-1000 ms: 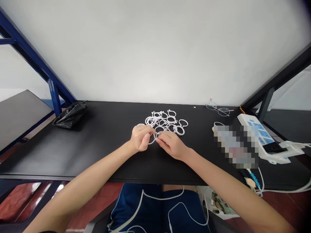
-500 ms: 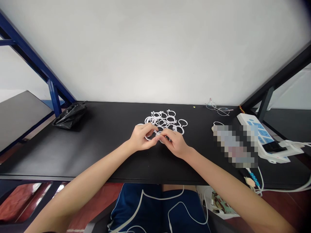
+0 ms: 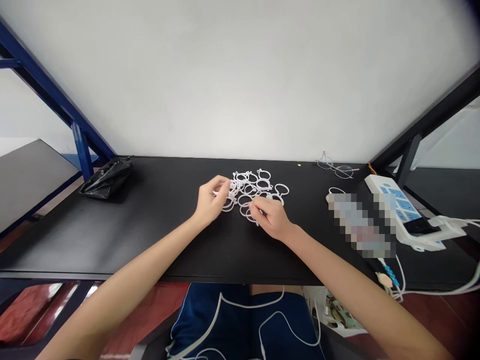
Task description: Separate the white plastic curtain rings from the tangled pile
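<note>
White rings [image 3: 257, 187] with small knobs lie in a loose, overlapping heap on the black tabletop [image 3: 168, 200], most of them just beyond the fingertips of both hands and a few between them. Thumb and fingers of the left hand [image 3: 212, 201] are curled narrowly together at the near left side of the heap; a bit of white shows beside them, but I cannot tell whether they grip a ring. The right hand [image 3: 272, 217] has its fingers bent in and its thumb drawn close; rings touch its fingertips and stick out to their left and below, though the hand hides whether one is pinched. The two sets of fingers are apart, with rings in the gap. Well to the left of the left fingers sits a crumpled black plastic bag [image 3: 107, 180]. Beyond the right fingers and off to their right, a pair of glasses [image 3: 329, 167] lies near the pale wall [image 3: 240, 80], with a tiny yellow speck [image 3: 299, 165] nearer the heap. Farther right of the same fingers are a pixelated object [image 3: 362, 225] and a white power strip [image 3: 401, 200] with blue socket panels. Nearer the body than all the fingers, a white cable [image 3: 214, 322] trails over dark blue shorts [image 3: 236, 330].
</note>
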{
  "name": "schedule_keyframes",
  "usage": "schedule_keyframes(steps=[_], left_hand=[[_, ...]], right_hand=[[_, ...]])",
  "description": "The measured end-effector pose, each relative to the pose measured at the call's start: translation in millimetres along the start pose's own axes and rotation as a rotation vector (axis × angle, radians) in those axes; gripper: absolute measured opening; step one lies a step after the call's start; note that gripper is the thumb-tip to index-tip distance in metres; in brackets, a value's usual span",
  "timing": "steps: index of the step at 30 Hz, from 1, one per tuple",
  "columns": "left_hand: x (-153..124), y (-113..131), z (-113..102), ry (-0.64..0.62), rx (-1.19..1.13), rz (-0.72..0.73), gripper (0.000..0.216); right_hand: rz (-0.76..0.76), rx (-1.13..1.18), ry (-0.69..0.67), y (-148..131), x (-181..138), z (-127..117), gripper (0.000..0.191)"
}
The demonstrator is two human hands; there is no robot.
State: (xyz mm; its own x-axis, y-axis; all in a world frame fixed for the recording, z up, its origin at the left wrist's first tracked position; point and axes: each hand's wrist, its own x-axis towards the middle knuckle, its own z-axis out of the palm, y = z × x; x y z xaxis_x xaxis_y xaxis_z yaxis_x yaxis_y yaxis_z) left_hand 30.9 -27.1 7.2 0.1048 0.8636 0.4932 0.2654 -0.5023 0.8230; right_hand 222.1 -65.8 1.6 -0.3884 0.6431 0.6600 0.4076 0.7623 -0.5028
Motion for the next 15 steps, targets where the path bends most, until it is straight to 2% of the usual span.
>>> schedule_keyframes(steps=[2,3,7,11,15], left_hand=[[8.7,-6.2,-8.8,0.074,0.130,-0.050,0.028],[13.1,-9.5,-14.5,0.071,0.238,-0.064,0.027],[26.9,-22.0,-40.0,-0.035,0.813,-0.093,0.026],[33.7,-33.9,-59.0,-0.056,1.061,-0.167,0.036],[35.5,-43.0,-66.4,-0.126,1.194,-0.242,0.042]], right_hand=[[0.011,-0.022,0.013,1.2,0.5,-0.7,0.039],[0.015,-0.032,0.012,1.7,0.8,-0.8,0.041],[0.012,-0.063,0.004,2.5,1.6,0.3,0.042],[0.043,-0.056,0.021,2.8,2.3,-1.8,0.046],[0.150,-0.021,0.039,4.3,2.4,-9.1,0.051]])
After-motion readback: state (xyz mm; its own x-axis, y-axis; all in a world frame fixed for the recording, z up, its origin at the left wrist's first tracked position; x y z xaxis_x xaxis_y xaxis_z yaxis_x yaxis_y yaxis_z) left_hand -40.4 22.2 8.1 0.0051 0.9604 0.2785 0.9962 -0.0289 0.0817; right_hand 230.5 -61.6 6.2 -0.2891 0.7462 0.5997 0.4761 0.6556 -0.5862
